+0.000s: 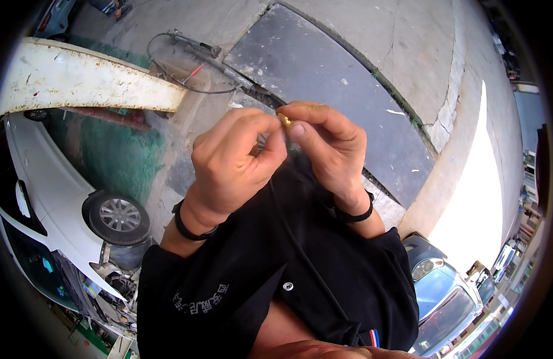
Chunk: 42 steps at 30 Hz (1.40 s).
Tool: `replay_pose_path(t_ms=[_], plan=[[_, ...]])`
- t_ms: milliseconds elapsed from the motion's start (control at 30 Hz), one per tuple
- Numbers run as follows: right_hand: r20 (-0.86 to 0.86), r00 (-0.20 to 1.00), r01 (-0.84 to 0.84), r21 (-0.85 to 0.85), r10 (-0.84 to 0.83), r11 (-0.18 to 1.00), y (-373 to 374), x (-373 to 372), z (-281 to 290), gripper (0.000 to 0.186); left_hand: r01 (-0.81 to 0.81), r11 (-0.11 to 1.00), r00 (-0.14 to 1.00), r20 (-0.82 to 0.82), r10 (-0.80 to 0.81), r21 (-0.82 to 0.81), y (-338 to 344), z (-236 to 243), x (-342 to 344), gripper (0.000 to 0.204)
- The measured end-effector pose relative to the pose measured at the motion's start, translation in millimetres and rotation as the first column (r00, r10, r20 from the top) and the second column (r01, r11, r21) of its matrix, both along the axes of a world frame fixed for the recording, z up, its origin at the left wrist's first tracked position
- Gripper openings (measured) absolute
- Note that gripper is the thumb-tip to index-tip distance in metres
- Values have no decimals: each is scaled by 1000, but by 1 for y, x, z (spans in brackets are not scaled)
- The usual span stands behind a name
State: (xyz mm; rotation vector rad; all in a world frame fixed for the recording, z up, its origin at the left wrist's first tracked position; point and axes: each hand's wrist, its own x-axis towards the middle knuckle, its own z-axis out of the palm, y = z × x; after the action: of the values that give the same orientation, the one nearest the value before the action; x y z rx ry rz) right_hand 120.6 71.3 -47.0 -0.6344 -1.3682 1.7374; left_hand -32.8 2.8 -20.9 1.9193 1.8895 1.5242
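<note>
well, gold-coloured piece [286, 121]: i see it up in the air between the two hands, in line with the lower left edge of the floor plate [330, 72]; it is too small for me to read its exact shape.
right hand [333, 140]: thumb and forefinger pinch the piece at their tips.
left hand [237, 152]: fingers curled, thumb and forefinger drawn together right beside the piece; from my end i cannot tell whether they grip it too.
wrists: a black band around each.
shirt [348, 281]: black, with pale lettering and a snap on the front.
long metal tool [195, 45]: it lies on the ground by the left corner of the plate, with a black hose [210, 91] looping beside it.
beam [91, 81]: white, rust-marked, reaching in from the left above green flooring [124, 155].
white car [55, 161]: at my left, front end opened up, one wheel [118, 215] facing me.
pale blue car [447, 299]: at lower right.
</note>
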Motion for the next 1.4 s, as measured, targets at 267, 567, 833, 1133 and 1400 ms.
replay_pose_path(t_ms=[267, 567, 833, 1133, 1400], plan=[[0, 1000, -10, 61, 10, 998, -3, -1, 3, 19, -61, 998, 998, -27, 61, 31, 3, -9, 1, 16], [-137, 989, -89, -275, 52, 957, 3, -1, -2, 25, 95, 991, 941, 333, -57, -99, -3, 1, -9, 6], [-78, 997, -9, -201, -7, 979, 1, 3, 0, 24, 170, 983, 972, 173, -156, -72, 1, 5, -7, 20], [-46, 999, 3, -165, -10, 986, 0, 5, 3, 21, 222, 971, 973, 81, -215, -84, 2, 6, -12, 22], [12, 1000, 14, -159, -12, 987, -5, 7, 2, 20, 211, 974, 974, -66, -217, -87, 3, 6, -11, 19]])
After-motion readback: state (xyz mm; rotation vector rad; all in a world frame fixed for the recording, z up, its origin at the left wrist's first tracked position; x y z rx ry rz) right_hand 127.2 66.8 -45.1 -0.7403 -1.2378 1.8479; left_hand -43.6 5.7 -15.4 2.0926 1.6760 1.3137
